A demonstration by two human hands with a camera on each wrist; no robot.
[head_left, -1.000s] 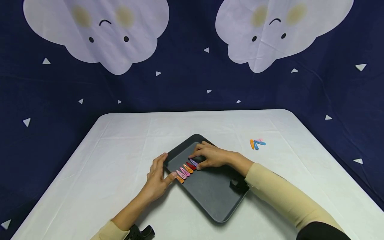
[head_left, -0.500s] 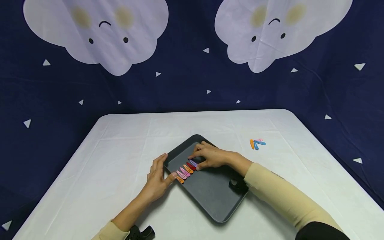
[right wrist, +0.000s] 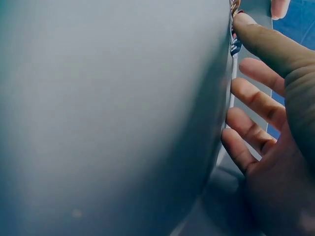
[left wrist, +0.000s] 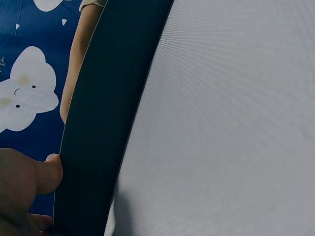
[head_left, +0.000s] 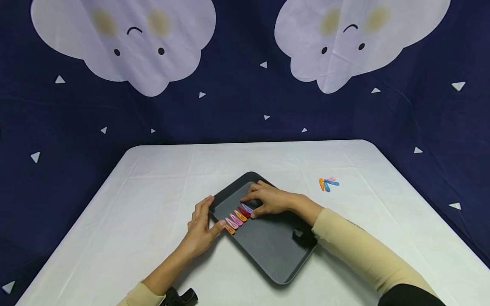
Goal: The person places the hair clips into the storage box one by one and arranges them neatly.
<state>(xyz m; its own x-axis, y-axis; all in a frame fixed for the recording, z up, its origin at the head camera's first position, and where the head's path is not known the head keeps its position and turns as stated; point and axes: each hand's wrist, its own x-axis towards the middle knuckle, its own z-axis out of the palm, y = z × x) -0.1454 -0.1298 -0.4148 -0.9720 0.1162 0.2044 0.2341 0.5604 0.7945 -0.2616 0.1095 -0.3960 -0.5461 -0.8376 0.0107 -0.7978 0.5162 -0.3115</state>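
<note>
In the head view, a dark grey tray [head_left: 268, 242] lies slantwise on the table. Inside it, near the left edge, snap hair clips form a slanted row: orange [head_left: 230, 229], two pink [head_left: 231, 222], another orange [head_left: 240, 215], red [head_left: 243, 212] and purple [head_left: 246, 208]. My right hand [head_left: 269, 199] pinches the purple clip between thumb and forefinger at its two ends, down on the tray floor; the palm partly covers the far side. My left hand [head_left: 203, 225] holds the tray's left corner, its thumb [left wrist: 51, 172] on the rim in the left wrist view.
More hair clips, orange [head_left: 321, 184], blue [head_left: 327, 187] and pink [head_left: 331, 179], lie in a small heap on the white tablecloth [head_left: 164, 178], right of the tray. Behind the table hangs a dark blue cloth [head_left: 233, 119] with clouds.
</note>
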